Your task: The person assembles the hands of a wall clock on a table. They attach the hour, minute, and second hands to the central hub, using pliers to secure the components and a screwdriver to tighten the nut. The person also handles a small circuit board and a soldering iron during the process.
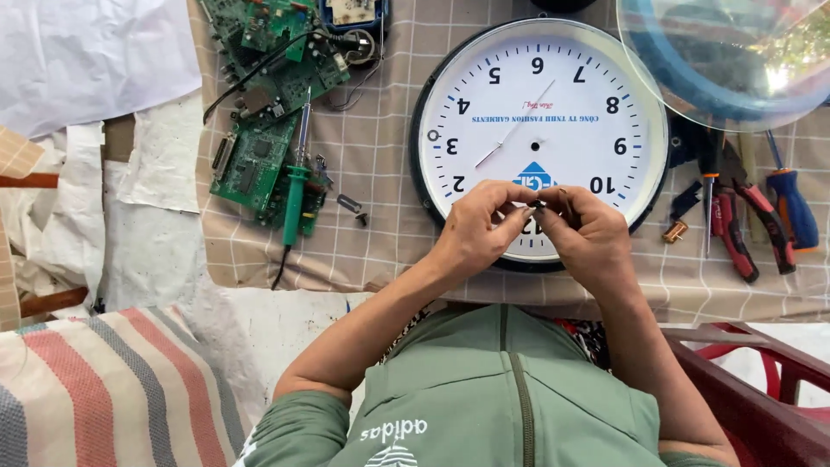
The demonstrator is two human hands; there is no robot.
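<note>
Hands come first from where I stand: the left hand (pixel 474 232) and the right hand (pixel 590 235) meet over the near edge of the wall clock (pixel 540 138), fingertips pinched together on a tiny dark part (pixel 539 205) that both seem to be holding. What the part is I cannot tell; it is too small. Both hands are closed down narrow around it, nothing else in either grip.

To my eye this is fine fiddling, and the sound way to do it is as they have it: forearms steady, the piece kept low over the clock's white face so that a slip drops it onto the dial and not onto the floor. Light pressure seems wise, since the thin clock hands (pixel 513 131) lie bare just beyond the fingers with the cover off.

Further out on the checked cloth of the desk (pixel 380 242), a green-handled soldering iron (pixel 295 195) lies across green circuit boards (pixel 258 160) to the left, and red-handled pliers (pixel 742 216) and a blue-and-red screwdriver (pixel 788 203) sit to the right. At the far right corner rests the clear domed clock cover (pixel 726 52).
</note>
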